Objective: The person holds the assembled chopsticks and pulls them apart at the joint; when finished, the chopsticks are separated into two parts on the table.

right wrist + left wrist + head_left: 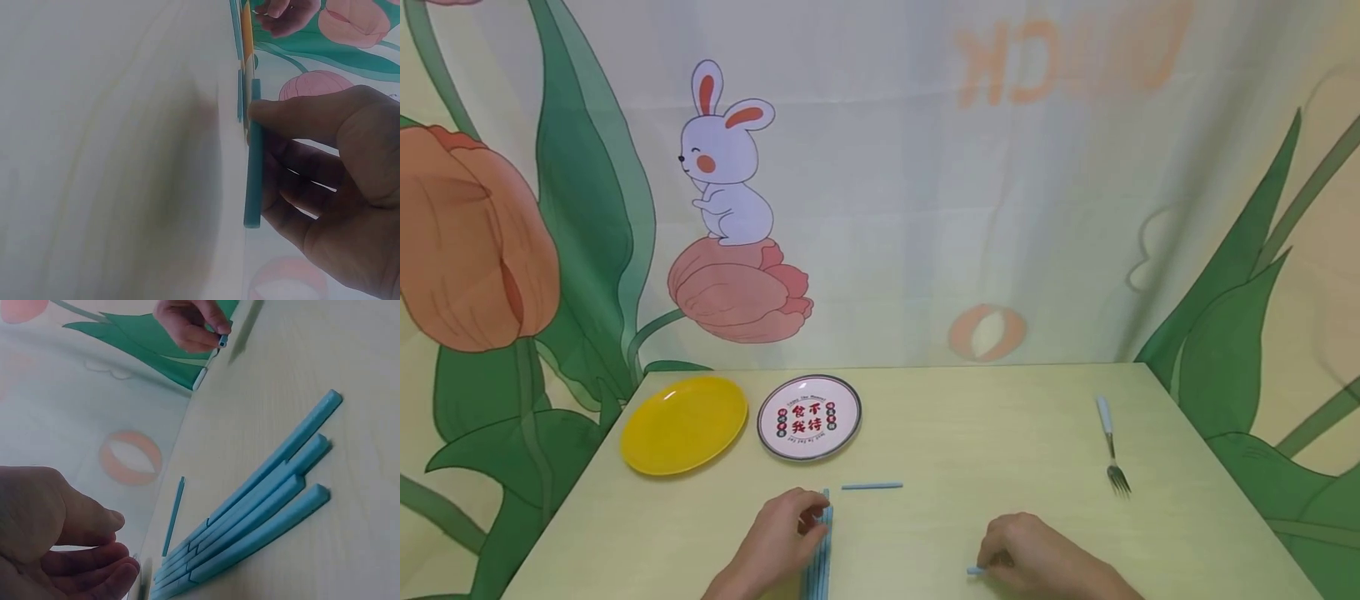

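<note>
My right hand (pixel 1037 550) pinches a short blue chopstick piece (pixel 253 181) between thumb and fingers, at the right front of the table. In the right wrist view the piece stands out past the thumb at both ends. Several jointed blue chopsticks (pixel 257 536) lie side by side on the table, front centre. Beside them is my left hand (pixel 778 533), thumb and fingers loosely bent with nothing between them; it overlaps the chopsticks in the head view. Another short blue piece (pixel 872 485) lies crosswise on the table just beyond.
A yellow plate (pixel 685 425) and a white plate (pixel 809 446) with red lettering stand at the back left. On the right lies a fork (pixel 1110 446) with a pale handle. Behind the table (pixel 970 433) hangs a curtain (pixel 880 167) printed with tulips and a rabbit.
</note>
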Motion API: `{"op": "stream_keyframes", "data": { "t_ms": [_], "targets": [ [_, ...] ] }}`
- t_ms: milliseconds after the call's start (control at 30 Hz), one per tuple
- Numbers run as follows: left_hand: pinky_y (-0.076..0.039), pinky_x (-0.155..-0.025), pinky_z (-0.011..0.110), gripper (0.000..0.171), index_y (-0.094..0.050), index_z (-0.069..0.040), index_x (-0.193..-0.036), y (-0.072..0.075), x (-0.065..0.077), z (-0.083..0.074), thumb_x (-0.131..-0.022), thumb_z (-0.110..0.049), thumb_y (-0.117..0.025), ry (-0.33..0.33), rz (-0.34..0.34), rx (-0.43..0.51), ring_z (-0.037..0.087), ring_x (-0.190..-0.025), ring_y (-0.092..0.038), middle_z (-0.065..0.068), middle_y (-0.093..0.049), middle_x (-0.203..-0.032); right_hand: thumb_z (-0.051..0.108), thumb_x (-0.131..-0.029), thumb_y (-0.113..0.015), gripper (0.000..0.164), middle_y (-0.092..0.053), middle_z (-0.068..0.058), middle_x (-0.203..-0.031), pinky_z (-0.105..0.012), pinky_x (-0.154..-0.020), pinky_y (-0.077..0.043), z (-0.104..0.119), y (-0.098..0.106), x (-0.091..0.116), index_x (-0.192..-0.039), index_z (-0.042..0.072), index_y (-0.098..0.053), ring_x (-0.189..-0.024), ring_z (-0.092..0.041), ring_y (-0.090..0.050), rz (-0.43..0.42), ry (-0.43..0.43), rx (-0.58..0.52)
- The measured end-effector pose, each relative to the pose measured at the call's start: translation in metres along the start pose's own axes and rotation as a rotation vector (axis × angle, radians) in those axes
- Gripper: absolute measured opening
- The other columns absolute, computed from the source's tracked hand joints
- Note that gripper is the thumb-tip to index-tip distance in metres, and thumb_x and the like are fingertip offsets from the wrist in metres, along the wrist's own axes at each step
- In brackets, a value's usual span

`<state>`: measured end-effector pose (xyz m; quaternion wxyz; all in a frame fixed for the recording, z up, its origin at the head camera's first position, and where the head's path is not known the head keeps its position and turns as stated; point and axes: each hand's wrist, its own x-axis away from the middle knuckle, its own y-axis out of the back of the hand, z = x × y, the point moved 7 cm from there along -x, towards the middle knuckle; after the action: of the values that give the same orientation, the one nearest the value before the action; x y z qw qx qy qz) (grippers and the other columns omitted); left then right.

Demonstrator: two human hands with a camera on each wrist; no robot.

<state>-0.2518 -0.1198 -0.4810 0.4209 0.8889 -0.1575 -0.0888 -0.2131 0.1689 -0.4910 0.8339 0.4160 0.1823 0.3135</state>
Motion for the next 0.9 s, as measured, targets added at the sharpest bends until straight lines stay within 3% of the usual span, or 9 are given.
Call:
{"op": "stream_keyframes", "data": {
  "t_ms": [233,333,433,567,667,900],
  "targets": [
    [-0.051,-0.073,0.027,0.028,-0.068,-0.005,-0.111,-0.001,0.009,0.015,-0.086,-0.016,-0.073,0.195,0.039,0.027,0.013,-0.079,-0.054,-0.002,-0.062,-0.091,0.018,-0.089,-0.07,0.01,-0.061,0.021,-0.077,-0.016,-0.064,-0.048,-0.001,-0.001,-0.001,-0.085,0.021,-0.079,-0.068,0.008,-0.051,0.015,-0.015,0.003],
    [-0.05,-0.075,0.031,0.028,-0.067,-0.008,-0.11,-0.011,0.012,0.035,-0.085,-0.016,-0.074,0.315,0.043,0.025,0.015,-0.08,-0.054,-0.001,-0.062,-0.09,0.02,-0.089,-0.07,0.009,-0.062,0.022,-0.078,-0.017,-0.064,-0.048,-0.002,0.0,-0.002,-0.086,0.022,-0.079,-0.069,0.008,-0.052,0.025,-0.041,-0.002],
    [-0.049,-0.076,0.032,0.026,-0.068,-0.011,-0.107,-0.027,0.01,0.066,-0.082,-0.016,-0.076,0.426,0.033,0.019,0.017,-0.08,-0.054,-0.001,-0.061,-0.087,0.019,-0.089,-0.07,0.01,-0.061,0.022,-0.077,-0.016,-0.064,-0.048,-0.001,0.001,-0.001,-0.086,0.022,-0.079,-0.068,0.008,-0.051,0.02,-0.022,0.008],
    [-0.048,-0.075,0.032,0.027,-0.068,-0.012,-0.104,-0.041,0.011,0.088,-0.08,-0.016,-0.079,0.483,0.012,0.011,0.017,-0.078,-0.054,-0.001,-0.06,-0.085,0.02,-0.089,-0.07,0.01,-0.059,0.021,-0.074,-0.016,-0.064,-0.047,0.0,0.0,0.0,-0.086,0.022,-0.079,-0.065,0.008,-0.047,0.01,0.004,0.011],
    [-0.048,-0.073,0.031,0.029,-0.068,-0.012,-0.105,-0.039,0.017,0.083,-0.079,-0.017,-0.08,0.513,0.004,0.006,0.017,-0.076,-0.053,-0.001,-0.06,-0.084,0.019,-0.089,-0.07,0.009,-0.059,0.021,-0.073,-0.016,-0.064,-0.047,0.0,-0.001,0.0,-0.086,0.021,-0.079,-0.064,0.008,-0.047,0.013,-0.002,0.008],
    [-0.047,-0.069,0.032,0.028,-0.068,-0.005,-0.106,-0.024,0.032,0.048,-0.081,-0.014,-0.077,0.497,0.048,0.0,0.018,-0.073,-0.051,0.002,-0.057,-0.081,0.014,-0.088,-0.07,0.01,-0.061,0.02,-0.074,-0.016,-0.063,-0.047,0.001,-0.001,0.0,-0.086,0.02,-0.079,-0.064,0.008,-0.049,0.018,-0.017,0.024]
  ]
}}
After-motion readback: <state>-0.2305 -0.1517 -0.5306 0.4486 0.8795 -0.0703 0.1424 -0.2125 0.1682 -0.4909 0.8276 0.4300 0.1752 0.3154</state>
